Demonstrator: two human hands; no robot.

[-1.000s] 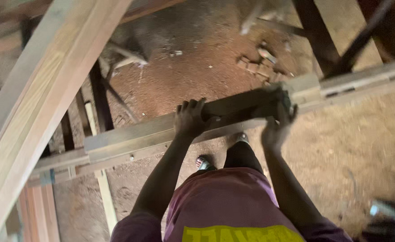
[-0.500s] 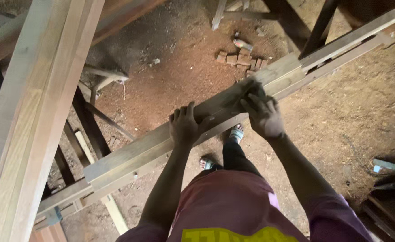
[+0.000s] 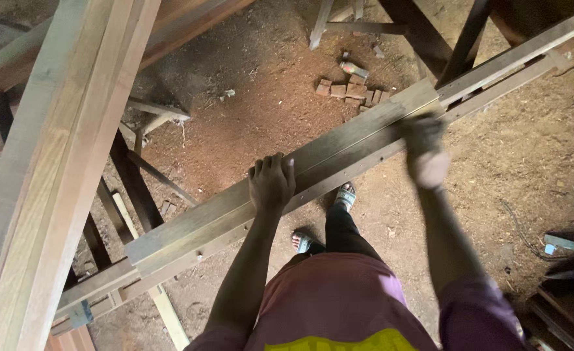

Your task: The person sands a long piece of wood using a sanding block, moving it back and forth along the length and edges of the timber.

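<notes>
A long grey-brown wooden plank (image 3: 339, 149) lies slanted across the view on a narrow rail (image 3: 508, 62) that runs from lower left to upper right. My left hand (image 3: 271, 183) rests flat on the plank's near edge, fingers spread over the top. My right hand (image 3: 425, 153) is blurred near the plank's upper right end, touching or just off its edge. My sandalled feet (image 3: 344, 195) stand on the dirt floor below.
Pale thick timber beams (image 3: 66, 162) slant along the left side. A small pile of bricks (image 3: 350, 91) lies on the reddish dirt beyond the plank. Dark wooden frame legs (image 3: 134, 182) stand under the beams. Tools and boards (image 3: 570, 250) lie at the right edge.
The plank has tilted steeper and shifted along the rail. My right hand has slid toward the plank's upper right end and is now blurred; my left hand stays on the plank.
</notes>
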